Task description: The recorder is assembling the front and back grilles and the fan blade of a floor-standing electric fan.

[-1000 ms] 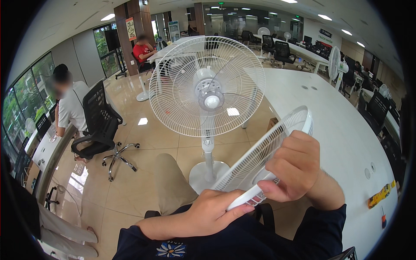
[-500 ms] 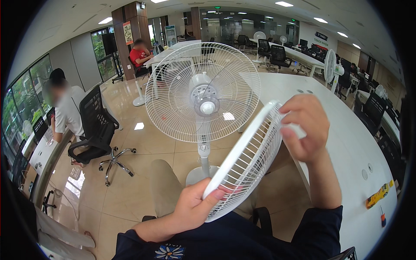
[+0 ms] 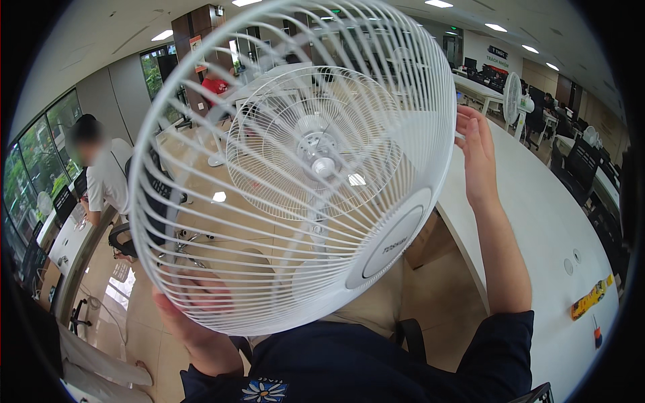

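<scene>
A white round fan grille [image 3: 393, 243] with curved wire bars and an oval centre plate fills much of the view, held up close and tilted. My left hand [image 3: 195, 312] is closed on its lower left rim, with the fingers partly visible through the bars. At the grille's right side is my right hand [image 3: 476, 151], fingers stretched upward and fingertips at the edge; whether they touch it is unclear. Behind the bars stands a white pedestal fan, its motor hub [image 3: 322, 166] bare of blades and ringed by the rear grille.
To my right runs a white table [image 3: 537, 248] with a yellow packet [image 3: 591, 299] and a small screwdriver [image 3: 596, 334] on it. A person in white [image 3: 111, 168] sits at the left desk. Another white fan [image 3: 512, 101] stands at the far right.
The grille has been raised and turned from nearly edge-on to face the stand fan more broadly. My left hand moved left with it; my right hand no longer pinches near the top edge.
</scene>
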The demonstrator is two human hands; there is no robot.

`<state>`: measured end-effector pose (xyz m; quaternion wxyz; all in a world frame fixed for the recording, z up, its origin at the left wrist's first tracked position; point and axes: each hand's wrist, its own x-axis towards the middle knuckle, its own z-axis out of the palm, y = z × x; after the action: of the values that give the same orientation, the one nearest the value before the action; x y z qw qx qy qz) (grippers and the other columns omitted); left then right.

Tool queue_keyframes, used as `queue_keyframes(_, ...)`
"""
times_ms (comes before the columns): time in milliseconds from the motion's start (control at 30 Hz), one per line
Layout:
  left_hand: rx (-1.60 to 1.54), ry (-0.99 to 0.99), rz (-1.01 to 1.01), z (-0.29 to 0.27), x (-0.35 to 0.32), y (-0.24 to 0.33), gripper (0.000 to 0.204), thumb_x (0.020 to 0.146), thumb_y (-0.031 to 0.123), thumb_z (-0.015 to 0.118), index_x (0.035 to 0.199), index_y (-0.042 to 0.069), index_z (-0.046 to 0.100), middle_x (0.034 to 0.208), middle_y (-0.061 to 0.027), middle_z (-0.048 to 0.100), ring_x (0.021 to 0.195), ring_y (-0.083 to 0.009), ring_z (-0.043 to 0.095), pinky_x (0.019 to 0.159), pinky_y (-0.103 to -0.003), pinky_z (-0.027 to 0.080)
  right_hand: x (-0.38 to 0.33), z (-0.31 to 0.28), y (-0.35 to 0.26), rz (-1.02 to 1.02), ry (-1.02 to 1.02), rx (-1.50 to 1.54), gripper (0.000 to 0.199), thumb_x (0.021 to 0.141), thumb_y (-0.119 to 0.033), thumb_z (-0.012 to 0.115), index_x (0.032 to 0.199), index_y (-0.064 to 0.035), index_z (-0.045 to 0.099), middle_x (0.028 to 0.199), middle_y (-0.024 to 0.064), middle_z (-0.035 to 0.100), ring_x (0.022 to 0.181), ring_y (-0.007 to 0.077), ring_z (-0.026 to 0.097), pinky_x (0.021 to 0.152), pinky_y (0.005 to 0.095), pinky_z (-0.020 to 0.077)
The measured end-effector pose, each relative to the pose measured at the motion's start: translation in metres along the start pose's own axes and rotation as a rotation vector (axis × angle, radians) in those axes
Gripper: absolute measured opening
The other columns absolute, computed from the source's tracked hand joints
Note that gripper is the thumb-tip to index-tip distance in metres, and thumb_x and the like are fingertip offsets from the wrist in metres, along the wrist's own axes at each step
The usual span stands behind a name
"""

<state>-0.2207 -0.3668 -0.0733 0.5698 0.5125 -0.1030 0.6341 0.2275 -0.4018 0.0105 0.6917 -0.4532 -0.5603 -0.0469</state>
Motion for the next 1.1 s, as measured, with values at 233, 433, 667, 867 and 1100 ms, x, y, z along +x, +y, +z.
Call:
queue_keyframes(233,-0.219,0.088,0.11,-0.031,0.026,-0.008,0.052,0.113,0.046,0.031,0.141,0.007,0.053,0.131,-0.0115,0.064,0.11,-0.0234,0.067,0.098,-0.042,0.056,-0.016,0.028,0.008,0.47,0.053,0.632,0.069,0.11,-0.056,0.034,0.141,0.0036,0.052,0.137,0.0113,0.062,0.124,0.0231,0.059,0.11,0.0374,0.0435)
queue_keyframes(433,-0.045,-0.148,-0.079,-0.112,0.047,-0.066,0.048,0.113,0.047,0.031,0.125,0.012,0.061,0.107,-0.0007,0.069,0.096,-0.0096,0.065,0.087,-0.029,0.055,-0.03,0.044,0.043,0.633,0.143,0.794,0.063,0.111,-0.051,0.036,0.14,0.0022,0.053,0.128,0.0114,0.065,0.117,0.0212,0.063,0.101,0.0362,0.0511)
queue_keyframes(667,0.207,0.535,-0.112,-0.112,0.041,-0.124,0.042,0.113,0.035,0.038,0.139,0.003,0.049,0.127,-0.0093,0.061,0.116,-0.0191,0.062,0.097,-0.036,0.052,-0.047,0.059,0.105,0.548,0.249,0.523,0.047,0.112,-0.038,0.039,0.111,0.0011,0.064,0.1,0.0062,0.068,0.086,0.014,0.064,0.078,0.0296,0.0515)
queue_keyframes(867,0.309,0.637,0.011,-0.116,0.076,-0.152,0.042,0.113,0.033,0.038,0.142,0.003,0.044,0.128,-0.0098,0.06,0.116,-0.0184,0.061,0.099,-0.035,0.05,-0.016,0.068,0.11,0.548,0.3,0.417,0.041,0.111,-0.037,0.045,0.101,-0.0026,0.066,0.086,0.0008,0.063,0.076,0.01,0.057,0.069,0.0279,0.0459)
queue_keyframes(1100,0.416,0.409,0.165,-0.13,0.097,-0.188,0.073,0.106,0.054,0.051,0.149,-0.004,0.039,0.139,-0.0132,0.056,0.126,-0.0218,0.055,0.107,-0.037,0.043,0.001,0.063,0.14,0.563,0.408,0.365,0.041,0.11,-0.035,0.049,0.106,0.0017,0.068,0.101,0.0072,0.07,0.091,0.0172,0.066,0.082,0.0322,0.0515)
